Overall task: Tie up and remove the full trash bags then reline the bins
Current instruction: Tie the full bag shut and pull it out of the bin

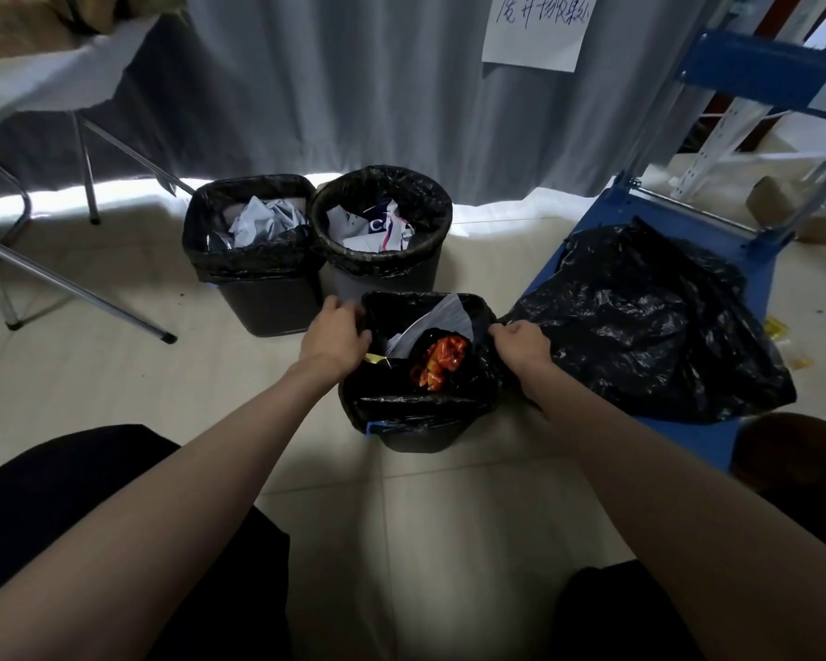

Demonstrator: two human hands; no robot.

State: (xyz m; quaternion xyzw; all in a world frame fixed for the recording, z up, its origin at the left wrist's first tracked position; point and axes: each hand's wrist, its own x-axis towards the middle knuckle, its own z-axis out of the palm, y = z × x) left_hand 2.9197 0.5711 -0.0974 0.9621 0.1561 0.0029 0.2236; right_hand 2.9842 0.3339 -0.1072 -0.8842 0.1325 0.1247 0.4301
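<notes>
**Black liner gripped at both sides of the near bin**

Black crinkled liner point(416, 403) drapes the near square bin point(416, 438). Left hand point(336, 337) pinches its left rim, right hand point(520, 345) clutches the right rim. Inside: white paper and a red wrapper point(442, 367). Behind stand a square bin point(263, 298) and a round bin point(387, 279), both lined, holding crumpled paper. Loose glossy bags point(640, 322) lie on a blue cart point(706, 436).

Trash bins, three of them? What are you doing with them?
A person is emptying them. The left hand and right hand grip opposite edges of the black liner in the nearest bin, which holds paper and an orange wrapper. Two bins behind remain lined and full. A loose black bag lies on the blue cart.
</notes>
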